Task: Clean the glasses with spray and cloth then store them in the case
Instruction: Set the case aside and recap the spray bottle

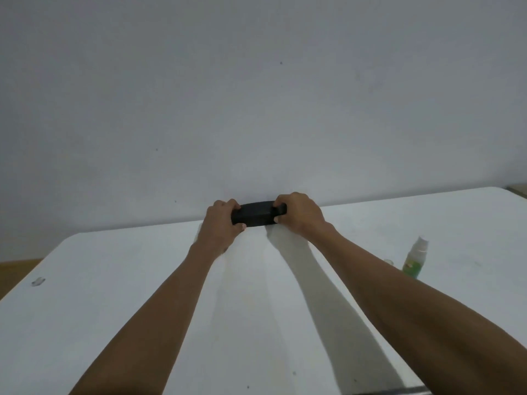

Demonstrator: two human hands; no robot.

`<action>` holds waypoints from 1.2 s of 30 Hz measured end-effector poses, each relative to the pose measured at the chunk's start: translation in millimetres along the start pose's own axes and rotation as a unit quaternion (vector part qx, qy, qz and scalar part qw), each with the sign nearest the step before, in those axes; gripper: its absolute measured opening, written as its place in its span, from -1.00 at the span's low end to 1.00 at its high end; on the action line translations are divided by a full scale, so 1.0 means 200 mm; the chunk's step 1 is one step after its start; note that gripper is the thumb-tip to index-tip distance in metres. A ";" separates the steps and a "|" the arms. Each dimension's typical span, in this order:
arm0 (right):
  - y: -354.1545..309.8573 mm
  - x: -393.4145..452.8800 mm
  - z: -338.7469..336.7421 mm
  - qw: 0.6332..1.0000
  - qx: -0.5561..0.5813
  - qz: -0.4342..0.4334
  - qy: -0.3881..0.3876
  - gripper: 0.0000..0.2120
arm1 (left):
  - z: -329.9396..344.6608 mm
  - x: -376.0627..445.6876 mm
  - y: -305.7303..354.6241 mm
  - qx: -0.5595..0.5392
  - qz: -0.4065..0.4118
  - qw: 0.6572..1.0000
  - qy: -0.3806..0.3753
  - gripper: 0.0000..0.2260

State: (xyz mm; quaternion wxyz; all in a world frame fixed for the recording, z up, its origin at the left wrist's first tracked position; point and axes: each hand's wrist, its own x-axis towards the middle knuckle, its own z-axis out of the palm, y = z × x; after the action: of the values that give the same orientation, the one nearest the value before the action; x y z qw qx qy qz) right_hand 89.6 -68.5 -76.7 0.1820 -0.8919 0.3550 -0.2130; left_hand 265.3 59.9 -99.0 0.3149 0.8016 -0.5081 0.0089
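Hands meet on a closed black case [254,214] at the far edge of the white bench [114,280]: left hand [221,225] and right hand [299,213] each curl fingers round one end. No glasses or cloth show. The spray bottle [415,259] stands well right of the case, nearer the person. Whether this opens or finishes the job is unclear.

A: Views logged?

B: One, head-worn, wide-angle. It faces forward and slightly down over the white counter [114,323] toward the pale wall [256,81].

A: Framing?

B: Wall fills the upper half, counter the lower. Both forearms enter from the bottom edge; the left hand [221,223] and right hand [299,213] sit mid-frame at the counter's far edge. Edges bow outward.
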 end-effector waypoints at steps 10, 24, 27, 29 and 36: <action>-0.06 -0.40 -0.67 0.992 -0.004 0.035 0.121 -0.70 | 0.09 -0.27 0.72 -0.092 0.073 0.986 -0.116 -0.74; 0.45 -1.13 -0.71 0.952 0.194 0.203 0.122 -0.31 | 0.48 -0.57 1.19 -0.135 0.073 0.976 -0.156 -0.79; 0.47 -1.15 -0.62 0.946 0.213 0.204 0.132 -0.45 | 0.49 -0.59 1.20 -0.146 0.077 0.979 -0.118 -0.77; 0.47 -1.13 -0.58 0.942 0.227 0.198 0.149 -0.57 | 0.47 -0.58 1.20 -0.211 0.039 0.973 -0.088 -0.80; 0.46 -1.09 -0.50 0.935 0.237 0.198 0.175 -0.84 | 0.31 -0.46 1.29 -0.364 0.051 0.930 0.021 -0.88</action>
State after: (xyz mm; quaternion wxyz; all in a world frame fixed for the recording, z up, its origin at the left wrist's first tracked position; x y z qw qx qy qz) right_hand -155.9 5.9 -91.0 0.3611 -0.6831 0.4899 -0.4037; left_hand -9.3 29.0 -50.6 0.5949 0.6042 -0.5101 -0.1442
